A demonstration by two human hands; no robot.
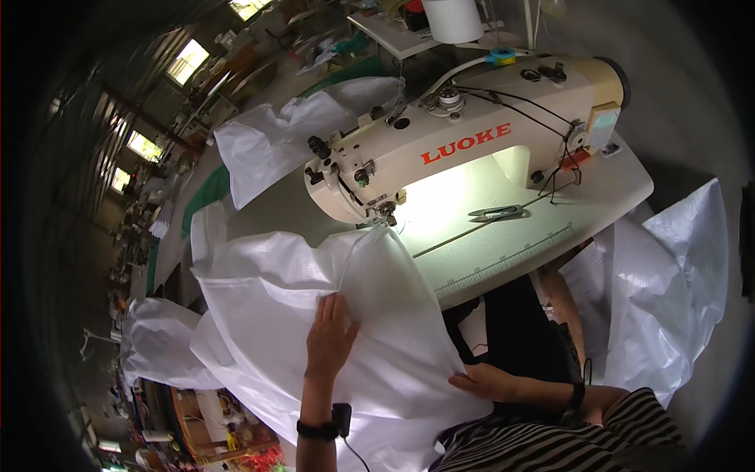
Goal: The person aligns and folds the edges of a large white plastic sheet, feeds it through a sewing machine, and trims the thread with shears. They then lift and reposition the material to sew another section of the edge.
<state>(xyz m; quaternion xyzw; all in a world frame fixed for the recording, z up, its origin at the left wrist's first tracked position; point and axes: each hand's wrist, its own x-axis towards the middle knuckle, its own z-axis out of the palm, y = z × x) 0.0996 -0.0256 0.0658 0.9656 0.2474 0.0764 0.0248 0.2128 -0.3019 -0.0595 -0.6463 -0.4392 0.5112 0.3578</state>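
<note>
A large sheet of white plastic-like fabric [275, 330] drapes over the front of a sewing machine [472, 134], its upper corner reaching under the needle area. My left hand [330, 334] lies on the sheet with its fingers stretched out, pressing a fold below the machine's head. At the sheet's right edge, my right hand [489, 383] pinches the material between thumb and fingers near my lap. A pair of thread snips [499, 213] rests on the lit machine bed, to the right of the needle.
More white sheeting [668, 291] hangs at the right of the table. Another white piece [275, 134] lies behind the machine head. A ruler strip [511, 259] runs along the table's front edge. A wooden crate [189, 425] with coloured bits stands at lower left.
</note>
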